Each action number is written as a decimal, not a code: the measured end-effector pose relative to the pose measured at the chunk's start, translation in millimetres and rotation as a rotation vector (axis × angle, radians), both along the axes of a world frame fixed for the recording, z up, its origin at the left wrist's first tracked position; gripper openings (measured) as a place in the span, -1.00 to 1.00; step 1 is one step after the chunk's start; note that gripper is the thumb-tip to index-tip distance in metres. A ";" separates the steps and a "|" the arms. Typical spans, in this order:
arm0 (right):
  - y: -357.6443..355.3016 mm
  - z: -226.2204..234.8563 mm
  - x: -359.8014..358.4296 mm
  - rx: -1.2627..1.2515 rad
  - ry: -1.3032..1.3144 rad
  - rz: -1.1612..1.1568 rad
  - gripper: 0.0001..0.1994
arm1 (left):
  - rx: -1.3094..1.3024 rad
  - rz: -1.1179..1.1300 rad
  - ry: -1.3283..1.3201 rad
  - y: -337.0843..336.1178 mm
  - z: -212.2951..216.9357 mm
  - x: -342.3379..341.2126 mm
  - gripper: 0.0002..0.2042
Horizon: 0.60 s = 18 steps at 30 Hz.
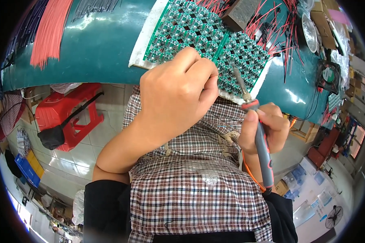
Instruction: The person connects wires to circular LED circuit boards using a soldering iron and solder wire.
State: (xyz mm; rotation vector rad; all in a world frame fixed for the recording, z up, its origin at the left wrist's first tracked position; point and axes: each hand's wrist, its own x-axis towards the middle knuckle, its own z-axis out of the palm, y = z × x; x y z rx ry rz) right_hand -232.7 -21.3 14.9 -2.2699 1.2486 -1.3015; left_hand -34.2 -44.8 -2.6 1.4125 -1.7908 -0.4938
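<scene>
A green panel of small circuit boards [205, 30] lies on a white board [144, 48] at the table's near edge. Over its lower left part, my left hand [172, 93] is closed with the fingers curled down. Whatever those fingers pinch is hidden behind the back of the hand. My right hand [278, 127] grips a soldering iron [264, 156] with a grey and red handle. Its metal tip points up and away, over the panel's lower right part. An orange cord trails from the handle's lower end.
A dark metal block [241, 15] sits at the panel's far edge, beside red wires [271, 34] with black connectors. Bundles of pink wires [52, 30] lie on the green table [101, 48] at left. A small black fan [328, 76] stands right; a red stool [71, 117] is left.
</scene>
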 end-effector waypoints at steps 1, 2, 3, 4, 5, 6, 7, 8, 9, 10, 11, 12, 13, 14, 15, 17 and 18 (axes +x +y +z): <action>2.1 2.2 -1.5 -0.021 -0.031 -0.014 -0.72 | 0.014 -0.006 0.002 0.0 1.6 0.1 -0.89; 4.9 6.0 -4.1 -0.001 0.001 -0.008 -0.70 | 0.015 -0.005 0.001 0.4 0.2 0.5 -0.89; 6.9 9.1 -6.2 0.000 0.000 -0.008 -0.70 | 0.002 -0.012 0.018 0.8 -1.3 0.9 -0.89; 8.5 11.9 -7.9 0.028 0.010 0.010 -0.71 | -0.011 -0.020 0.036 1.1 -2.4 1.3 -0.89; 9.9 14.1 -8.9 0.056 0.021 0.028 -0.71 | -0.010 -0.020 0.035 1.5 -2.2 1.2 -0.89; 10.6 15.1 -8.7 0.058 0.032 0.044 -0.72 | 0.004 -0.024 0.026 1.9 -1.5 1.2 -0.89; 11.0 14.6 -7.6 0.059 0.032 0.044 -0.72 | 0.018 -0.028 0.016 2.3 -1.3 1.1 -0.89; 11.0 14.2 -5.3 0.071 0.044 0.054 -0.71 | 0.018 -0.027 0.017 2.5 -2.1 0.9 -0.89; 11.0 13.9 -3.8 0.084 0.056 0.064 -0.71 | 0.009 -0.022 0.018 2.6 -3.8 0.5 -0.89; 12.1 12.5 -3.8 0.096 0.062 0.048 -0.72 | 0.000 -0.017 0.018 2.7 -4.8 0.3 -0.89; 12.0 10.9 -3.6 0.095 0.064 0.046 -0.72 | 0.000 -0.019 0.020 1.9 -4.0 -1.0 -0.89; 10.7 8.5 -3.1 0.053 0.032 0.007 -0.72 | -0.016 0.005 0.029 0.8 -2.8 -3.4 -0.88; 9.2 7.1 -2.3 0.011 0.000 -0.031 -0.73 | -0.032 0.029 0.039 -0.4 -1.6 -5.5 -0.85; 7.6 8.3 -0.9 0.023 -0.015 -0.039 -0.75 | -0.031 0.030 0.037 -1.2 -0.6 -6.9 -0.85; 7.0 7.8 -0.7 0.024 -0.016 -0.039 -0.75 | -0.044 0.039 0.042 -2.5 0.1 -8.2 -0.86; 5.8 6.2 -0.2 0.059 -0.016 -0.051 -0.74 | -0.058 0.049 0.045 -5.3 0.3 -10.2 -0.87; 4.9 5.4 0.4 0.059 -0.018 -0.049 -0.74 | -0.068 0.054 0.035 -6.9 -0.1 -10.9 -0.87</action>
